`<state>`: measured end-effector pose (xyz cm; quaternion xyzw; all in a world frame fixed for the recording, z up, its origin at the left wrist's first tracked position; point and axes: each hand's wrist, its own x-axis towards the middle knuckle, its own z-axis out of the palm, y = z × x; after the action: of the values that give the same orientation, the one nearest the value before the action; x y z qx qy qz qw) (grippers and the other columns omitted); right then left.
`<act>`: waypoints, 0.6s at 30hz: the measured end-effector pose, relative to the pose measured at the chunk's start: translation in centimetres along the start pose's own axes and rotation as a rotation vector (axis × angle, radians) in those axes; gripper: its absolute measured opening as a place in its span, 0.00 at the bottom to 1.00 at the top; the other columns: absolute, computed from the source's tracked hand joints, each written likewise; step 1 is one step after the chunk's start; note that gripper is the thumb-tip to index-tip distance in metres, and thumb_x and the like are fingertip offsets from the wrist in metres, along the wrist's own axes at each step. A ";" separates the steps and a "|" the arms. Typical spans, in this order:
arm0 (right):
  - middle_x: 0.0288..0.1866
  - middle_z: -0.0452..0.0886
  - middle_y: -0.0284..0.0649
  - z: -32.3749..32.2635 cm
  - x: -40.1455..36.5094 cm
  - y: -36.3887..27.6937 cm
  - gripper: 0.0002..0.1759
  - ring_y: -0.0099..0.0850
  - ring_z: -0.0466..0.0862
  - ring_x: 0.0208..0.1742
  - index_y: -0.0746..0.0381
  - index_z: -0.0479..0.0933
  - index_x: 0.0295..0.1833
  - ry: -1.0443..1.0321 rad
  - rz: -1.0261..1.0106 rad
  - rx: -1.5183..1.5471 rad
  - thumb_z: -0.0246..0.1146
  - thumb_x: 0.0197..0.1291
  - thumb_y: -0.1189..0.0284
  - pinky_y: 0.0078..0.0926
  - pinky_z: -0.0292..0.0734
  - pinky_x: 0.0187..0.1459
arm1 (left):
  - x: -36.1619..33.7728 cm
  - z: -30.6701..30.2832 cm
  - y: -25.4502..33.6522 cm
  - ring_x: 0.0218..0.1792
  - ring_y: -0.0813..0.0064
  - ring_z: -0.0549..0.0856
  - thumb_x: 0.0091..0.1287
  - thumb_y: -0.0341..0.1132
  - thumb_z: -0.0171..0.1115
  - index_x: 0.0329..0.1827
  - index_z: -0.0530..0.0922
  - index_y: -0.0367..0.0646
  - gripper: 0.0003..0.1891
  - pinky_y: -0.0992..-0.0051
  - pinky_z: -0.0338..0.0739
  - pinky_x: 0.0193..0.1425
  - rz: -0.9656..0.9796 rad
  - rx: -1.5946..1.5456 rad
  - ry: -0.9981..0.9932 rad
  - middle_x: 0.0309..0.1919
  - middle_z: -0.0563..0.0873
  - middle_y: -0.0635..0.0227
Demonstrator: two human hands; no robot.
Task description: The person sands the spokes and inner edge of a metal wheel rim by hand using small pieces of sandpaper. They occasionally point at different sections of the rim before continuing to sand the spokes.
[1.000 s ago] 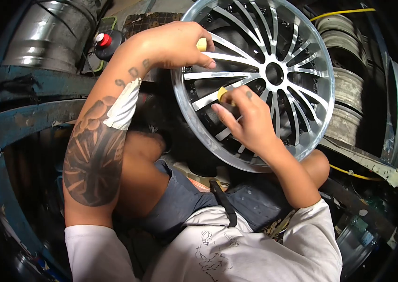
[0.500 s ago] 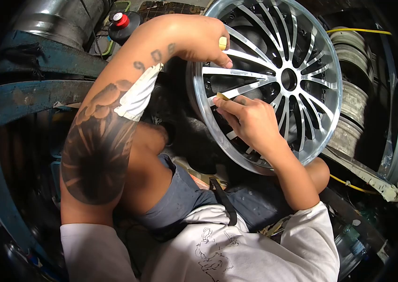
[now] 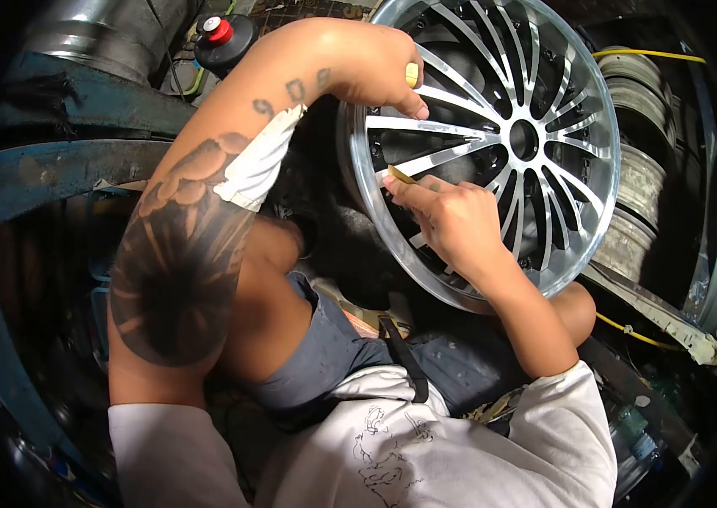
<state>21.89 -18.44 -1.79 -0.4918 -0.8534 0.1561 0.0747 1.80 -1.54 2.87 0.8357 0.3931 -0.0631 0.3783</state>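
A silver alloy wheel (image 3: 517,140) with many thin spokes and black recesses leans over my lap. My left hand (image 3: 379,68) grips its upper left edge, the thumb lying on a spoke and the fingers curled at the rim. A small yellow band or piece (image 3: 412,75) shows at those fingers. Lower down, my right hand (image 3: 456,212) pinches a small folded yellow-brown piece of sandpaper (image 3: 400,174) against the outer end of a spoke, close to the rim lip. Most of the sandpaper is hidden under the fingers.
A dark bottle with a red cap (image 3: 219,32) stands at the upper left, near a large metal cylinder (image 3: 96,38) and blue metal beams (image 3: 62,169). Several worn wheel rims (image 3: 633,182) are stacked at the right. Yellow hose (image 3: 633,333) runs along that side.
My left hand and forearm have moved slightly right with the wheel, which has shifted a little. My right hand stays pinched on the sandpaper at nearly the same spot.
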 end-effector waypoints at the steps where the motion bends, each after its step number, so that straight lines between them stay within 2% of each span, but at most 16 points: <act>1: 0.39 0.91 0.34 0.0 0.2 -0.2 0.21 0.42 0.87 0.26 0.49 0.90 0.59 0.015 -0.011 -0.037 0.67 0.60 0.75 0.40 0.82 0.28 | -0.1 0.1 -0.1 0.54 0.55 0.91 0.66 0.56 0.77 0.65 0.86 0.42 0.32 0.64 0.83 0.61 0.005 -0.045 0.000 0.52 0.92 0.50; 5: 0.38 0.90 0.35 -0.1 -0.1 -0.5 0.22 0.42 0.89 0.28 0.49 0.90 0.60 -0.011 0.049 0.032 0.66 0.61 0.75 0.41 0.83 0.29 | 0.1 0.1 -0.2 0.54 0.56 0.91 0.67 0.57 0.77 0.67 0.85 0.42 0.34 0.63 0.83 0.61 0.021 -0.046 -0.026 0.54 0.92 0.50; 6: 0.37 0.90 0.33 -0.1 -0.4 -0.6 0.28 0.41 0.87 0.26 0.46 0.89 0.61 -0.012 0.036 -0.027 0.69 0.55 0.80 0.40 0.80 0.28 | 0.7 0.1 -0.5 0.55 0.56 0.91 0.66 0.56 0.77 0.66 0.86 0.43 0.32 0.62 0.84 0.62 0.024 0.003 0.006 0.54 0.93 0.52; 8: 0.37 0.90 0.33 0.0 0.2 -0.3 0.27 0.41 0.87 0.27 0.47 0.89 0.60 0.025 0.020 0.043 0.69 0.55 0.80 0.41 0.80 0.28 | 1.6 1.0 -1.0 0.57 0.57 0.92 0.66 0.55 0.77 0.64 0.88 0.46 0.29 0.60 0.85 0.62 0.019 0.093 0.065 0.55 0.93 0.55; 11: 0.37 0.90 0.34 0.3 -0.1 -0.4 0.25 0.42 0.87 0.27 0.48 0.90 0.59 0.030 0.035 0.012 0.69 0.56 0.80 0.42 0.80 0.28 | -0.6 -0.2 0.2 0.44 0.51 0.93 0.70 0.41 0.63 0.45 0.90 0.41 0.14 0.58 0.87 0.51 0.130 -0.065 0.158 0.40 0.93 0.51; 16: 0.34 0.88 0.36 0.4 -0.1 -0.4 0.24 0.43 0.86 0.25 0.49 0.89 0.59 0.032 0.041 -0.007 0.68 0.57 0.79 0.41 0.79 0.27 | 0.0 -0.2 -0.2 0.41 0.53 0.93 0.69 0.41 0.63 0.43 0.92 0.42 0.14 0.59 0.87 0.50 0.180 0.160 0.232 0.38 0.93 0.51; 17: 0.34 0.88 0.36 0.1 -0.6 -0.8 0.24 0.43 0.86 0.24 0.49 0.89 0.59 0.021 0.060 -0.019 0.68 0.58 0.79 0.41 0.79 0.27 | 0.8 0.3 -0.7 0.42 0.52 0.93 0.70 0.41 0.61 0.48 0.91 0.43 0.15 0.58 0.87 0.49 0.144 0.141 0.300 0.39 0.93 0.51; 18: 0.33 0.87 0.36 0.0 -0.7 -1.0 0.23 0.43 0.85 0.24 0.50 0.89 0.59 0.011 0.079 -0.027 0.68 0.58 0.79 0.42 0.79 0.27 | 1.3 0.8 -1.7 0.42 0.52 0.93 0.70 0.41 0.61 0.50 0.91 0.44 0.15 0.57 0.87 0.50 0.238 0.209 0.486 0.40 0.93 0.51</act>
<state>21.47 -19.47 -1.40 -0.5268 -0.8350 0.1446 0.0665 1.60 -0.56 0.80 0.9010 0.3626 0.1439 0.1897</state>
